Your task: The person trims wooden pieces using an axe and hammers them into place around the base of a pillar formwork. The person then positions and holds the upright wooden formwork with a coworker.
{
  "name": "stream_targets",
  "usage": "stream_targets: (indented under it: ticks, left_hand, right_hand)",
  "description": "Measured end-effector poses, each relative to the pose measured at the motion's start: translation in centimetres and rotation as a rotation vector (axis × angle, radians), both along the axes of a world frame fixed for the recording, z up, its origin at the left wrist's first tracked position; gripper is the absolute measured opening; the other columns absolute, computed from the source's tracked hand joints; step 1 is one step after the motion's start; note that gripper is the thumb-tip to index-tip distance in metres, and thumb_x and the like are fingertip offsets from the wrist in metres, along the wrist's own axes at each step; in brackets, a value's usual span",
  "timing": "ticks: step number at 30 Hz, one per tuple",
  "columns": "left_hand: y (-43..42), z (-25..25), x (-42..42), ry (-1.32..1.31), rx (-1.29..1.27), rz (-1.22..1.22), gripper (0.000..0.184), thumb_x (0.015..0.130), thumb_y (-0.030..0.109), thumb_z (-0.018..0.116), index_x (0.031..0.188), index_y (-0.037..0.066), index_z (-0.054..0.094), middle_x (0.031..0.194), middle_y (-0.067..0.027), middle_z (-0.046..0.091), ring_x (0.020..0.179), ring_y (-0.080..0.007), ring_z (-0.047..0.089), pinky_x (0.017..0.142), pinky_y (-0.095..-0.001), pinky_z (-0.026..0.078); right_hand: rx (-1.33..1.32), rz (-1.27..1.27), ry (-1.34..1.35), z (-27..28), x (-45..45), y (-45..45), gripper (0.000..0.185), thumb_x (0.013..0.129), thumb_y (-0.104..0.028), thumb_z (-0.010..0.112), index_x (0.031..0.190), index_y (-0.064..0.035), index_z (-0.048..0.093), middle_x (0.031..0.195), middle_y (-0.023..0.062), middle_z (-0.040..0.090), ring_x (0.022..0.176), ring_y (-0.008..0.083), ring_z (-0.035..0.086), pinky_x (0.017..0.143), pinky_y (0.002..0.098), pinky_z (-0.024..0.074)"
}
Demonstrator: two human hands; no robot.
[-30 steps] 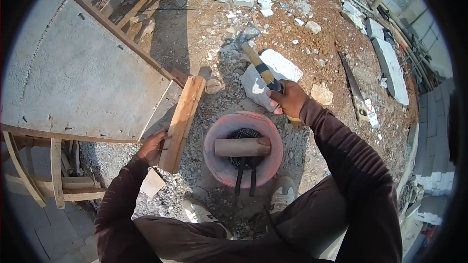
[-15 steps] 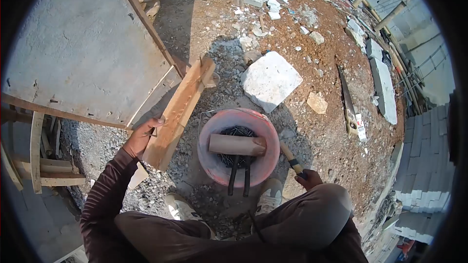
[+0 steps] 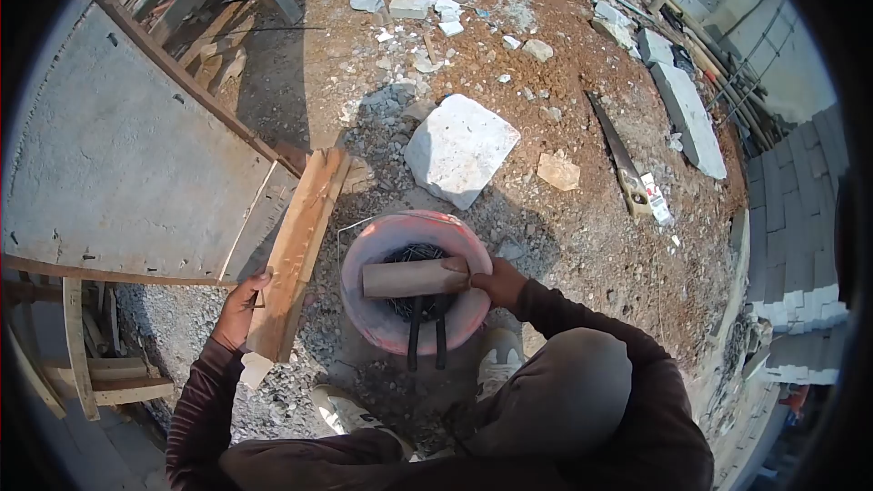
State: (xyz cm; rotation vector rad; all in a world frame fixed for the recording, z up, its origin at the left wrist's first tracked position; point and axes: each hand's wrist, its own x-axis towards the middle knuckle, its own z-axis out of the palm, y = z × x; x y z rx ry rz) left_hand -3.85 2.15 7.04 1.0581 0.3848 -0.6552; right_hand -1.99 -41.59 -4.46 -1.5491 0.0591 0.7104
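Note:
My left hand (image 3: 243, 311) is closed on the lower part of a wooden board (image 3: 300, 259), which stands slanted beside a large panel; a nail shows near the fingers. My right hand (image 3: 500, 284) pinches the right end of a short wooden block (image 3: 414, 278) that lies across a pink bucket (image 3: 473, 323). Inside the bucket, under the block, are many dark nails (image 3: 400, 307) and a tool with two black handles (image 3: 427, 336). The hammer is not visible.
The grey panel (image 3: 136, 155) with a wooden frame fills the left. Ahead lies a white stone slab (image 3: 462, 150). A handsaw (image 3: 618, 156) rests on the ground to the right, near long white blocks (image 3: 688, 118). Stacked grey blocks (image 3: 791, 227) stand at the far right.
My right hand has let go of the hammer and moved to the block on the bucket, taking hold of its end. My left hand still holds the board. The view has shifted.

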Motion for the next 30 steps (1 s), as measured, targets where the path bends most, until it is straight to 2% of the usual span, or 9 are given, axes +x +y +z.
stream_targets:
  ticks: [2, 5, 7, 11, 15, 23, 25, 27, 30]
  left_hand:
    - [-2.1, 2.2, -0.1, -0.046, 0.101, 0.000, 0.062, 0.093, 0.039, 0.054, 0.141, 0.000, 0.046, 0.118, -0.0180, 0.064, 0.104, -0.0321, 0.066, 0.088, -0.0419, 0.054]
    - [-1.4, 0.6, 0.4, -0.046, 0.068, 0.031, 0.065, 0.093, 0.039, 0.054, 0.143, 0.000, 0.044, 0.119, -0.0198, 0.064, 0.104, -0.0330, 0.066, 0.086, -0.0434, 0.056]
    - [-0.4, -0.4, 0.8, 0.025, 0.050, -0.015, 0.064, 0.094, 0.037, 0.052, 0.145, 0.000, 0.041, 0.122, -0.0209, 0.062, 0.108, -0.0340, 0.065, 0.089, -0.0444, 0.055]
    - [-0.2, -2.4, 2.0, 0.076, -0.022, -0.183, 0.065, 0.096, 0.034, 0.052, 0.149, 0.002, 0.034, 0.131, -0.0218, 0.056, 0.116, -0.0342, 0.062, 0.094, -0.0448, 0.054]
    - [-2.9, -6.0, 1.6, 0.178, -0.088, -0.327, 0.067, 0.098, 0.036, 0.052, 0.152, 0.004, 0.029, 0.132, -0.0212, 0.055, 0.117, -0.0326, 0.062, 0.093, -0.0426, 0.054]
    - [-3.9, -13.4, -2.8, 0.524, -0.079, -0.363, 0.065, 0.101, 0.050, 0.048, 0.145, 0.002, 0.040, 0.131, -0.0188, 0.059, 0.113, -0.0290, 0.063, 0.100, -0.0436, 0.049]
    - [-4.5, -11.8, -2.8, 0.597, -0.074, -0.302, 0.065, 0.101, 0.051, 0.048, 0.145, 0.004, 0.043, 0.128, -0.0152, 0.061, 0.111, -0.0264, 0.064, 0.099, -0.0420, 0.050]
    - [-4.8, -10.9, -2.6, 0.588, -0.040, -0.301, 0.065, 0.101, 0.053, 0.046, 0.144, 0.004, 0.044, 0.127, -0.0137, 0.062, 0.110, -0.0254, 0.065, 0.098, -0.0414, 0.051]
    - [-4.8, -10.4, -2.5, 0.485, 0.064, -0.396, 0.068, 0.101, 0.056, 0.043, 0.143, 0.002, 0.045, 0.124, -0.0147, 0.063, 0.107, -0.0259, 0.066, 0.095, -0.0421, 0.053]
  right_hand:
    - [-0.070, -0.093, 0.126, 0.9, -0.7, -1.4, 0.042, 0.087, -0.013, 0.059, 0.125, 0.0030, 0.060, 0.099, 0.0146, 0.070, 0.078, 0.0221, 0.070, 0.064, 0.0340, 0.0594]
    - [-0.030, -0.254, 0.102, 2.3, -1.3, -3.6, 0.038, 0.086, -0.012, 0.059, 0.120, 0.0058, 0.060, 0.095, 0.0144, 0.069, 0.071, 0.0224, 0.069, 0.059, 0.0341, 0.0582]
    - [-0.094, -0.375, 0.152, 3.6, -1.9, -6.9, 0.038, 0.086, -0.012, 0.060, 0.119, 0.0073, 0.059, 0.092, 0.0129, 0.069, 0.071, 0.0235, 0.069, 0.060, 0.0355, 0.0586]
    - [0.173, -0.744, 0.006, 6.7, -2.3, -12.9, 0.038, 0.085, -0.009, 0.059, 0.118, 0.0091, 0.054, 0.101, 0.0161, 0.066, 0.081, 0.0275, 0.070, 0.069, 0.0388, 0.0600]
    - [-0.046, -0.775, 0.073, 4.6, -2.0, -21.7, 0.045, 0.083, -0.006, 0.055, 0.123, 0.0128, 0.047, 0.107, 0.0204, 0.063, 0.087, 0.0332, 0.070, 0.073, 0.0439, 0.0625]
    - [0.371, -1.091, 0.130, -1.6, -7.3, -20.5, 0.061, 0.097, -0.044, 0.058, 0.137, -0.0001, 0.045, 0.117, 0.0201, 0.064, 0.101, 0.0340, 0.069, 0.081, 0.0483, 0.0586]
    - [0.122, -1.121, 0.234, -6.6, -12.4, -19.2, 0.061, 0.093, -0.046, 0.065, 0.136, -0.0070, 0.048, 0.121, 0.0185, 0.063, 0.107, 0.0313, 0.066, 0.088, 0.0469, 0.0544]
    - [-0.576, -0.548, -0.025, -8.8, -15.0, -14.8, 0.061, 0.086, -0.040, 0.076, 0.131, -0.0067, 0.051, 0.119, 0.0175, 0.063, 0.110, 0.0322, 0.063, 0.089, 0.0452, 0.0524]
    - [-1.096, 0.020, -0.313, -6.3, -12.6, -10.6, 0.055, 0.078, -0.030, 0.081, 0.120, -0.0055, 0.056, 0.114, 0.0164, 0.062, 0.109, 0.0362, 0.060, 0.090, 0.0469, 0.0501]
